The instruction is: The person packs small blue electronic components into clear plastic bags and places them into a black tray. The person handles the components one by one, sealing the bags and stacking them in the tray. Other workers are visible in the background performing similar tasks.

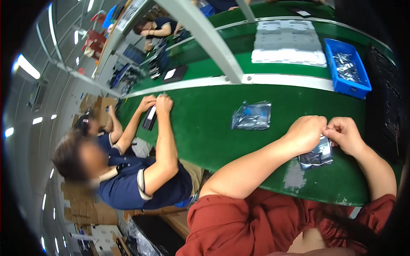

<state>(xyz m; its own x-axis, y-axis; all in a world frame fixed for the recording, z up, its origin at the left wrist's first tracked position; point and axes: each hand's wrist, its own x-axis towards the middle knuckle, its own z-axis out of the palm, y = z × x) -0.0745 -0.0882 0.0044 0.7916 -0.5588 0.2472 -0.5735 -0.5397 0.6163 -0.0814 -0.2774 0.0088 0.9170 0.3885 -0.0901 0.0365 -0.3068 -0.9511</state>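
One long green bench takes up most of the view, with a blue bin of shiny little packets up at the far right. Next size down, the two hands: the left hand is curled over the top of the silvery pouch, but its fingertips are hidden, so I can't tell how they're gripping. On the right hand, thumb and forefinger look pinched together at the pouch's upper right corner. A loose clear pouch lies flat on the bench, left of the hands. Smallest is that silvery pouch itself, just below both hands, near the front edge. My guess: super light, thin crinkly film, kinda slippery, with something flat and maybe fragile inside. I'd hold it by the top edge or corners and not squeeze the middle.
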